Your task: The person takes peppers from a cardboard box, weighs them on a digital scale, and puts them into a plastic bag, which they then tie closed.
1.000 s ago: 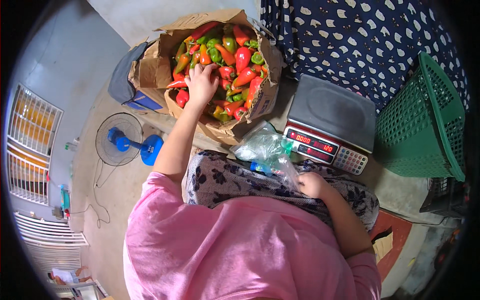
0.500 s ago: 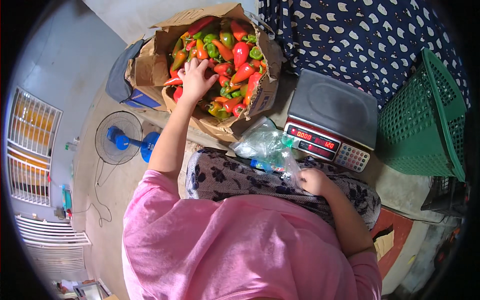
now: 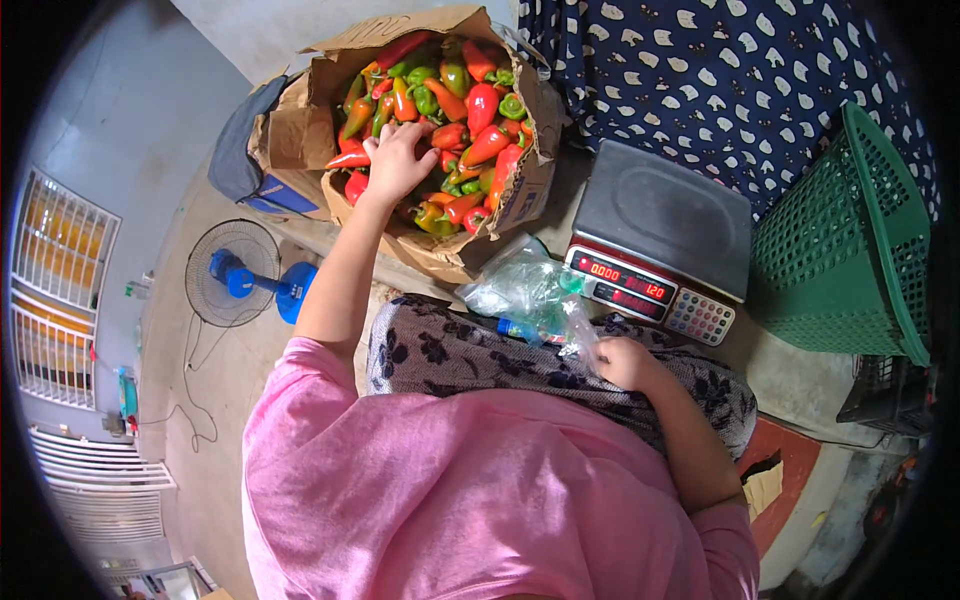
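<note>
My left hand (image 3: 398, 165) reaches into a cardboard box (image 3: 410, 30) heaped with red, orange and green peppers (image 3: 483, 105). Its fingers are spread and bent down over the peppers, with the thumb apart; the fingertips touch the pile, and no pepper is lifted. Near my lap, my right hand (image 3: 625, 363) is closed on the edge of a clear plastic bag (image 3: 530, 285). The crumpled bag lies between the box and a digital scale (image 3: 665, 215), partly over my patterned trousers. Its opening is bunched beside my right fingers.
A green perforated basket (image 3: 830, 270) stands right of the scale, above a black crate (image 3: 885, 395). Dark printed cloth (image 3: 680, 70) hangs behind. Left of the box are a dark cap-like item (image 3: 240, 145) and a blue fan (image 3: 240, 275) with its cord on the floor.
My left hand has shifted slightly to the right over the peppers, its fingers bending a little more. My right hand stays on the bag. The whole view has moved slightly.
</note>
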Demonstrator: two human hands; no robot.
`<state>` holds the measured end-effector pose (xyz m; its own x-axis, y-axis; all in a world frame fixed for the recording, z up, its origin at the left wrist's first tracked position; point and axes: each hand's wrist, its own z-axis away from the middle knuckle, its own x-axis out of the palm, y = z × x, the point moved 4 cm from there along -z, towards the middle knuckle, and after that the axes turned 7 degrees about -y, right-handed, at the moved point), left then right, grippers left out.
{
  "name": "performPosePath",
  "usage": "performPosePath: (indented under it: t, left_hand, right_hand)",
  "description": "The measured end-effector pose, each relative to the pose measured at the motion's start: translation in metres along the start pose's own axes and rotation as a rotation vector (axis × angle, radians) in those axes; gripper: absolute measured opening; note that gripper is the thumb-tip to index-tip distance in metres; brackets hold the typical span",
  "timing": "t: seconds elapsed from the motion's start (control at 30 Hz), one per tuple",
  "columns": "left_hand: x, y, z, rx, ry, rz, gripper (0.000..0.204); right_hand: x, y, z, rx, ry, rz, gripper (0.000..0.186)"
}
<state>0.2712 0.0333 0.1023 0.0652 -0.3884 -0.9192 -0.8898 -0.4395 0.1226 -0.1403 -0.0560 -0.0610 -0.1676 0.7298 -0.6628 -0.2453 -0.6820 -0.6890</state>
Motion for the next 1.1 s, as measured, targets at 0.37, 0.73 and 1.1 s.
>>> performPosePath:
  t: [0.37, 0.73, 1.1]
  left_hand:
    - [0.001, -0.008, 0.004, 0.109, -0.070, 0.085, 0.059]
    - [-0.023, 0.016, 0.020, 0.079, 0.184, 0.057, 0.034]
    - [-0.057, 0.169, 0.047, 0.296, 0.155, 0.484, 0.027]
  right_hand:
    - [-0.014, -0.002, 0.001, 0.058, 0.275, -0.136, 0.024]
    - [-0.018, -0.012, 0.003, 0.054, 0.194, -0.178, 0.035]
    - [-0.010, -0.008, -0.001, 0.105, 0.151, -0.102, 0.032]
